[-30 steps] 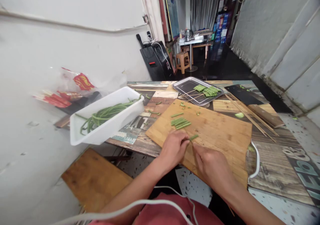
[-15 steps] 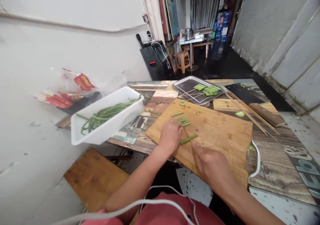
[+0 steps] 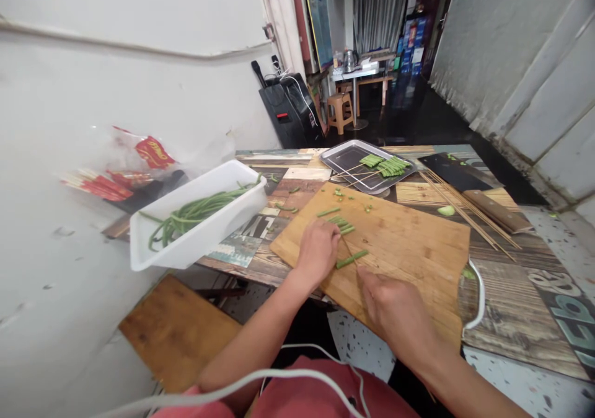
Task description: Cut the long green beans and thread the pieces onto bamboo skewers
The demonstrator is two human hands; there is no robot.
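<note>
My left hand is closed at the near-left part of the wooden cutting board, its fingertips on a small row of cut green bean pieces. My right hand is closed around a thin wooden skewer, whose far end reaches the bean pieces at my left fingers. One bean piece lies crosswise at the skewer between my hands; whether it is pierced I cannot tell. Another piece lies beyond my left hand. Small bean scraps are near the board's far edge.
A white bin of long green beans stands at left, beside bagged red-and-white packets. Behind the board, a metal tray holds skewered beans. Loose skewers and a cleaver lie at right.
</note>
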